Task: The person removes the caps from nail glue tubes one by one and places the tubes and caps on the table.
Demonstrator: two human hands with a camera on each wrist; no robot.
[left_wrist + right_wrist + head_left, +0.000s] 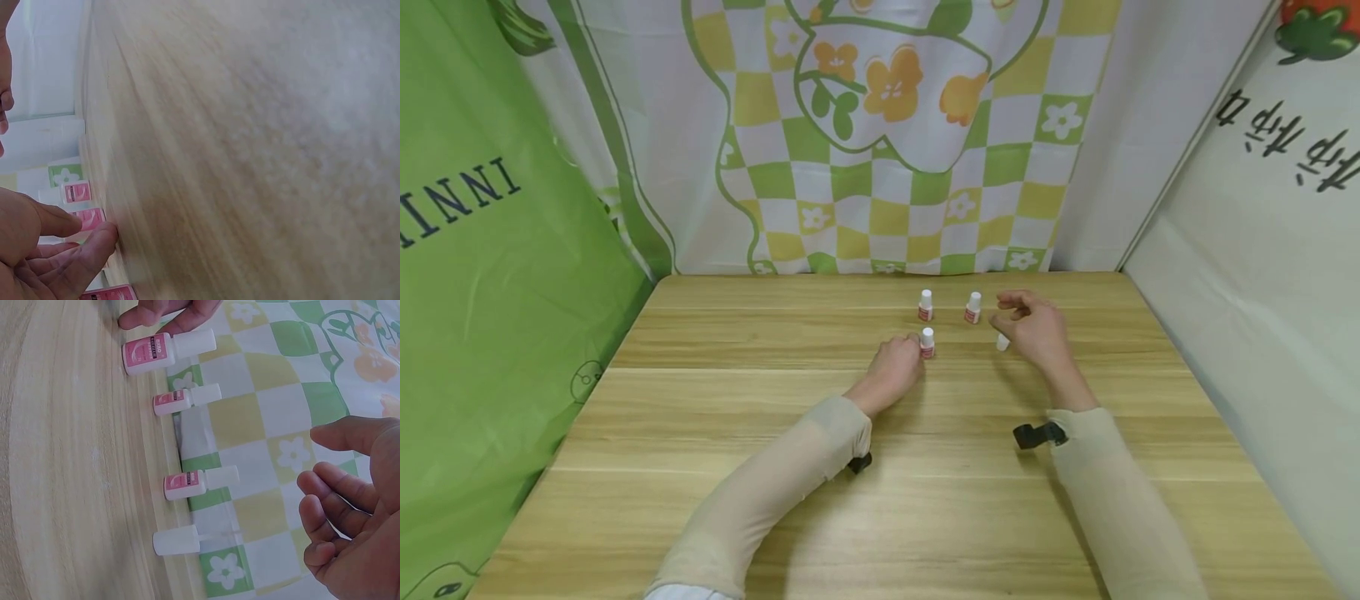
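Observation:
Three small white bottles with pink labels stand upright: the front bottle (928, 343), the back-left bottle (926, 306) and the back-right bottle (973, 308). Beside the front bottle, my left hand (897, 372) rests low at the table. Its fingers are loosely bent with a gap between thumb and forefinger; nothing shows between them in the left wrist view. My right hand (1036, 331) hovers over a small white cap-like piece (176, 540), which stands on the table with a faint thin stem pointing up. Thumb and fingers are spread apart, holding nothing.
The wooden table (737, 433) ends at a patterned cloth (887, 208) behind the bottles. Green cloth (490, 275) hangs at the left and white cloth (1262, 292) at the right. Each wrist carries a black camera mount.

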